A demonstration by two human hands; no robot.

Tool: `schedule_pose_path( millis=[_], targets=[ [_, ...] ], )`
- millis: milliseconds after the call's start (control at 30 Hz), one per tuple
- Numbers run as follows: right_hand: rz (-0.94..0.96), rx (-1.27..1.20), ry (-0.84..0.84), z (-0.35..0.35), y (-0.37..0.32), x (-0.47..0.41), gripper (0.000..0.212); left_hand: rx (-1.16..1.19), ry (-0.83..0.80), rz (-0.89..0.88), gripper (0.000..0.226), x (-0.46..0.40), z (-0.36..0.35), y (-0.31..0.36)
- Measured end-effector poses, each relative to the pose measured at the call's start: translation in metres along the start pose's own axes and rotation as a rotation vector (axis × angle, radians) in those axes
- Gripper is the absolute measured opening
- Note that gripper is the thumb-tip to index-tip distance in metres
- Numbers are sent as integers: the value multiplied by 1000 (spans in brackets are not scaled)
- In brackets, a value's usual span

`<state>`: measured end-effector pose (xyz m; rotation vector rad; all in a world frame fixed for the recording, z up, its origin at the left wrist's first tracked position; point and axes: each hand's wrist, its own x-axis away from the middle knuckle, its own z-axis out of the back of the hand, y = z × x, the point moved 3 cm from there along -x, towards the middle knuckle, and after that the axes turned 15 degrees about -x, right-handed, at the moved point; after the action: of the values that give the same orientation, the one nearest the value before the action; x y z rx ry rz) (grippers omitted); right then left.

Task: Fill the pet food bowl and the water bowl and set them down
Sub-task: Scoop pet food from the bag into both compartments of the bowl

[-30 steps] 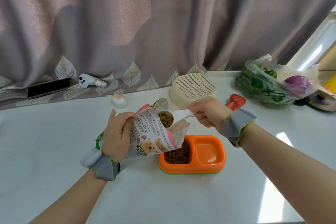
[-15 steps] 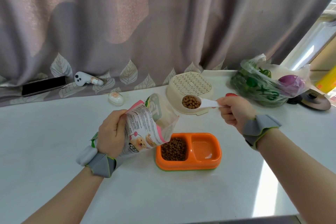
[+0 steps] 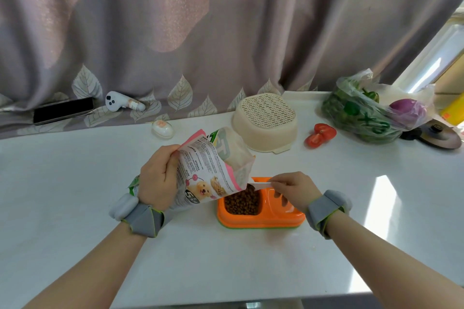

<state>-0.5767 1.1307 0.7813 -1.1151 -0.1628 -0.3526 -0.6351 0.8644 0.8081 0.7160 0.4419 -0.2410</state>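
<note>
An orange double pet bowl [image 3: 261, 222] stands on the white counter [image 3: 75, 195]. Its left compartment is heaped with brown kibble [image 3: 242, 202]; the right compartment is partly hidden by my right hand. My left hand [image 3: 158, 180] grips the open pet food bag [image 3: 208, 175], tilted over the bowl's left side. My right hand [image 3: 292, 189] pinches the handle of a white scoop [image 3: 261, 184], held low over the kibble; the scoop's head is hidden behind the bag's edge.
A beige upturned strainer basket [image 3: 266, 123] sits behind the bowl. Tomato halves [image 3: 320, 134], a bag of vegetables [image 3: 369, 113] and a pot lid [image 3: 439, 135] lie at the right. A phone [image 3: 62, 110], a white device [image 3: 120, 103] and a small case [image 3: 162, 128] rest by the curtain.
My right hand carried the full scoop out of the bag, up to the right, then down onto the bowl's kibble compartment. The bag stayed in my left hand.
</note>
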Motion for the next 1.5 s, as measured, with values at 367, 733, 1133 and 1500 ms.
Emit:
schedule_pose_path(
  millis=[367,733,1133,1500],
  targets=[
    [149,30,46,7,-8,-2,21,9,25,-6,40,-6,-2,-1],
    [-62,-472,88,26,-18,3,21,37,7,-37,41,-12,-4,0],
    [361,28,-20,23,-113,12,18,77,-11,-100,40,-9,-8,10],
    [408,825,-290,-56,-121,-36,23,132,41,-11,31,-4,-6,0]
  ],
)
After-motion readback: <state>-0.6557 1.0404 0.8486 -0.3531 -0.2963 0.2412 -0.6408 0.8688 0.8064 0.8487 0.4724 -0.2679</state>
